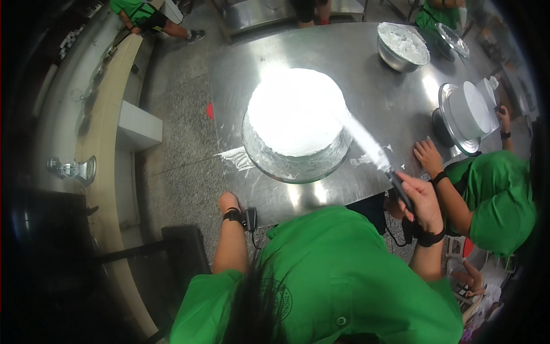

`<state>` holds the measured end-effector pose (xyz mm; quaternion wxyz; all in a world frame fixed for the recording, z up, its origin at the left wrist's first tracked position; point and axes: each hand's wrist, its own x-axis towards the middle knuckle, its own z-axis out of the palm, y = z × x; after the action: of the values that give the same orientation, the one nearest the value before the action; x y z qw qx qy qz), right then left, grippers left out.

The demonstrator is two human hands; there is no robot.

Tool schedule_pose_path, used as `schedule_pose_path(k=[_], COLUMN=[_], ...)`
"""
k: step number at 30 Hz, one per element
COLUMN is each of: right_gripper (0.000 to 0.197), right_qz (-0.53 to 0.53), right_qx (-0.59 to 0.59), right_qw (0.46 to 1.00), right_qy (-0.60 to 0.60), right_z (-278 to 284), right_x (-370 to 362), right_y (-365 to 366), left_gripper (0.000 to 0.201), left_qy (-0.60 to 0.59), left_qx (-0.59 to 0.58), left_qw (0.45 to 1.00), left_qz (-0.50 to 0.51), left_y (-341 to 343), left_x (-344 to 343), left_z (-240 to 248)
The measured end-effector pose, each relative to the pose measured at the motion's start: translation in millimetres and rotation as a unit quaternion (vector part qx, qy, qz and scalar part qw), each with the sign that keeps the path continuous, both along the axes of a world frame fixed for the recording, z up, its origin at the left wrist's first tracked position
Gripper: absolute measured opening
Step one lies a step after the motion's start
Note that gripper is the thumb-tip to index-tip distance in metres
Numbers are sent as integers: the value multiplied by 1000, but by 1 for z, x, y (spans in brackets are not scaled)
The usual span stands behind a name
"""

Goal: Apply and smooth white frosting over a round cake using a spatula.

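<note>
A round cake covered in white cream (298, 112) stands on a turntable (298, 172) whose rim is smeared with cream. My right hand (423, 200) grips an icing spatula by its black handle. The spatula's cream-coated blade (366, 142) slants up to the left, and its tip meets the right edge of the cake's top. Strong glare washes out the cake's surface there. My left hand (228, 202) is at the near left edge of the table, apart from the cake; its fingers are hidden from view.
The steel table (229, 92) has cream smears left and right of the turntable. A metal bowl of cream (403, 49) stands at the back right. Close on my right, a co-worker's hand (428, 155) rests on the table near another white cake (471, 109) on a turntable.
</note>
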<state>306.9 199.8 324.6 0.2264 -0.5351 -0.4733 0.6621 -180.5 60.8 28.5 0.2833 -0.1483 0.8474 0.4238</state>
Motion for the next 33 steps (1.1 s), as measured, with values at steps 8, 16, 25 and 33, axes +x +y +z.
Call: schedule_pose_path(k=[8,16,25,33], right_gripper=[35,34,35,33], right_qz=[20,70,125,106], right_qx=[21,12,-19,-15], right_qw=[999,997,992,994], right_qy=[43,27,19,25], right_z=[-10,-5,5,2], right_x=[4,-3,-3,-3], right_y=[-8,-8,4,33], left_gripper=[46,48,47,45], left_qy=[-11,7,45,218], left_qx=[9,-27,24,-206], left_qw=[1000,1000,999,938], left_qz=[23,8,-6,-173], left_y=[-4,11,2,-8], left_x=[-3,26,25,29], left_z=[-2,46,23,10])
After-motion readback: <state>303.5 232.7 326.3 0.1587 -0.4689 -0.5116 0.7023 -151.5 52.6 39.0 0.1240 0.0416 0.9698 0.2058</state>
